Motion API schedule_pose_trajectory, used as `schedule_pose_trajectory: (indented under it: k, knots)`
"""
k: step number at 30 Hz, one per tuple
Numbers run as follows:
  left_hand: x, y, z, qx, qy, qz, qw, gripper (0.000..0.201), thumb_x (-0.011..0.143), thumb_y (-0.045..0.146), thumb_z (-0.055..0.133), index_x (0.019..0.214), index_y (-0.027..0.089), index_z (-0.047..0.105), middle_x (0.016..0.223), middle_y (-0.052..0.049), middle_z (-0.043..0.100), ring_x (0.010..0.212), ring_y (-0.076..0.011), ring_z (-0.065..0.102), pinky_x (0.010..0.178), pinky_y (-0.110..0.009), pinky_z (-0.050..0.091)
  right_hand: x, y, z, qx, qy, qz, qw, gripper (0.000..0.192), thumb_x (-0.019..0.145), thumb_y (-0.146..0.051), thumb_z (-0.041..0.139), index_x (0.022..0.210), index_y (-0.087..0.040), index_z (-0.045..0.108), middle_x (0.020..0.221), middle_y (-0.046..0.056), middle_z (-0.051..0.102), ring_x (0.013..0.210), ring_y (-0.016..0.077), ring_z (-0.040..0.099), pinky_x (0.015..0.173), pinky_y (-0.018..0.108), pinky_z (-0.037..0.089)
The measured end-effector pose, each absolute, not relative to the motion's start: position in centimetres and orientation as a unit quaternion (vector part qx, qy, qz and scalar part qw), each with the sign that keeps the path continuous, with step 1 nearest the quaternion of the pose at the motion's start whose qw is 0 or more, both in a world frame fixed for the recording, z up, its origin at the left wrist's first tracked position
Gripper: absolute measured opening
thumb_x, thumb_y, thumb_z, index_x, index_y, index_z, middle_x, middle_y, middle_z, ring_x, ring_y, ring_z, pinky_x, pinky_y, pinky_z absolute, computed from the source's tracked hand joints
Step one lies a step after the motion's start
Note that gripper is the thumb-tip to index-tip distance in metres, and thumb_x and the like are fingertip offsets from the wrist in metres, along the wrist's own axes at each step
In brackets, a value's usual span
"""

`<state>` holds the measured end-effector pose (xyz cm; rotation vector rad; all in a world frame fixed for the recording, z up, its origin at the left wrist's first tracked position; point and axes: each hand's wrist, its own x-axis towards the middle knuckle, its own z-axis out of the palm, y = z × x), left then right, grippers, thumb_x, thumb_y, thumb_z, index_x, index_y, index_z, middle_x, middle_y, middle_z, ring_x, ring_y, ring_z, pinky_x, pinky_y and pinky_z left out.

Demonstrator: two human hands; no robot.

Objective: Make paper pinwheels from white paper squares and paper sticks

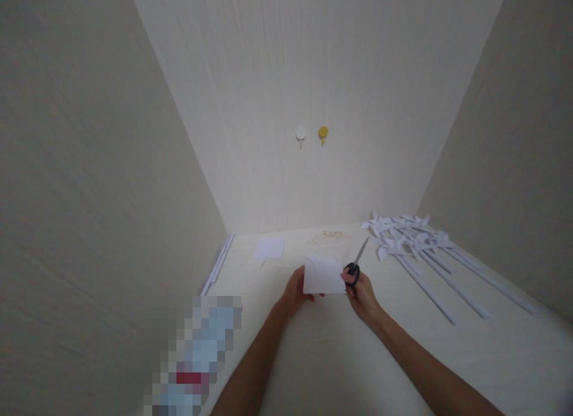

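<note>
A square of white paper (326, 277) is held up in the middle of the head view, low over the white table. My left hand (295, 289) grips its left edge, with some fingers tucked underneath. At its right edge my right hand (362, 293) is closed around the black handles of a pair of scissors (362, 250). The scissor blades point up and away from me, apart from the paper. The fingers of my right hand also appear to touch the paper's right side.
Several paper pinwheels (394, 246) on white paper sticks (432, 293) lie at the right. Another white sheet (269, 247) lies at the back left, near rolled paper sticks (218, 264) along the left wall. A pixelated object (197, 356) is at the lower left. Two hooks (323, 132) hang on the wall.
</note>
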<state>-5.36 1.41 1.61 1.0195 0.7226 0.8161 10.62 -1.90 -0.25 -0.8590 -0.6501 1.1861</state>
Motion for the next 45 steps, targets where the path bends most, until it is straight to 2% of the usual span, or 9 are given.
schedule_pose_trajectory:
  k: [8,15,20,24,27,31,33,39,45]
  knots:
    - [-5.4,1.1,1.2,0.505,0.31,0.291,0.751,0.029,0.055,0.029,0.058,0.074,0.008,0.056,0.052,-0.005,0.059,0.039,-0.0117,0.052,0.032,-0.019,0.028,10.6,-1.9,-0.3,-0.363,-0.311,0.564,0.674,0.017,0.053,-0.019,0.066,0.058,-0.016,0.05,0.047,-0.009,0.037,0.036,0.0013,0.027,0.033,0.016,0.016]
    - [-5.5,0.8,1.1,0.498,0.301,0.271,0.767,0.029,0.051,0.023,0.064,0.077,0.011,0.056,0.055,0.0,0.058,0.041,-0.0089,0.05,0.038,-0.019,0.032,10.4,-2.0,0.2,-0.366,-0.299,0.567,0.675,0.021,0.053,-0.024,0.069,0.057,-0.016,0.05,0.048,-0.007,0.039,0.04,0.0034,0.032,0.035,0.017,0.021]
    - [-4.9,1.1,0.8,0.433,0.345,0.38,0.741,0.034,0.049,0.02,0.066,0.081,0.014,0.055,0.064,0.001,0.06,0.048,-0.009,0.052,0.042,-0.02,0.037,10.4,-1.9,0.0,-0.387,-0.28,0.534,0.698,0.028,0.055,-0.037,0.069,0.057,-0.016,0.05,0.048,-0.006,0.044,0.037,0.0029,0.03,0.033,0.018,0.02]
    - [-4.4,1.5,0.5,0.42,0.366,0.454,0.696,0.027,0.053,0.025,0.066,0.075,0.014,0.055,0.056,0.003,0.057,0.044,-0.0087,0.05,0.038,-0.019,0.033,10.1,-2.1,0.2,-0.415,-0.334,0.512,0.674,0.03,0.06,-0.043,0.064,0.063,-0.015,0.051,0.058,-0.001,0.055,0.036,0.0034,0.034,0.034,0.019,0.022]
    - [-4.2,1.5,0.4,0.435,0.383,0.461,0.672,0.029,0.053,0.028,0.067,0.076,0.015,0.056,0.057,0.002,0.058,0.045,-0.0098,0.051,0.037,-0.019,0.034,9.8,-2.3,0.2,-0.444,-0.37,0.499,0.646,0.03,0.057,-0.04,0.066,0.064,-0.017,0.048,0.055,-0.003,0.055,0.037,0.0044,0.035,0.034,0.019,0.024]
    - [-4.1,1.3,0.3,0.492,0.369,0.458,0.642,0.026,0.052,0.025,0.068,0.074,0.014,0.059,0.077,-0.003,0.064,0.067,-0.0145,0.058,0.057,-0.024,0.045,9.6,-2.3,0.1,-0.479,-0.413,0.472,0.614,0.029,0.054,-0.035,0.068,0.058,-0.018,0.046,0.042,-0.007,0.042,0.036,0.0054,0.034,0.035,0.019,0.025]
    - [-4.1,1.2,0.3,0.511,0.368,0.466,0.621,0.025,0.052,0.023,0.068,0.074,0.015,0.06,0.083,-0.004,0.065,0.076,-0.0157,0.058,0.067,-0.025,0.045,9.7,-2.3,0.0,-0.484,-0.416,0.463,0.615,0.028,0.053,-0.034,0.068,0.057,-0.018,0.046,0.042,-0.008,0.04,0.036,0.0051,0.034,0.035,0.018,0.024]
    - [-4.1,1.0,0.5,0.522,0.426,0.437,0.597,0.021,0.056,0.025,0.064,0.073,0.014,0.059,0.065,-0.002,0.062,0.051,-0.013,0.054,0.042,-0.023,0.042,9.8,-2.3,-0.1,-0.475,-0.4,0.475,0.624,0.024,0.056,-0.031,0.067,0.059,-0.018,0.046,0.043,-0.009,0.038,0.036,0.004,0.032,0.035,0.017,0.021]
    - [-4.0,1.0,0.4,0.521,0.426,0.438,0.597,0.019,0.053,0.025,0.066,0.067,0.014,0.059,0.065,-0.002,0.063,0.05,-0.0119,0.054,0.04,-0.02,0.041,9.8,-2.3,0.1,-0.474,-0.394,0.473,0.629,0.027,0.054,-0.033,0.068,0.059,-0.018,0.047,0.043,-0.008,0.041,0.036,0.0043,0.033,0.034,0.018,0.024]
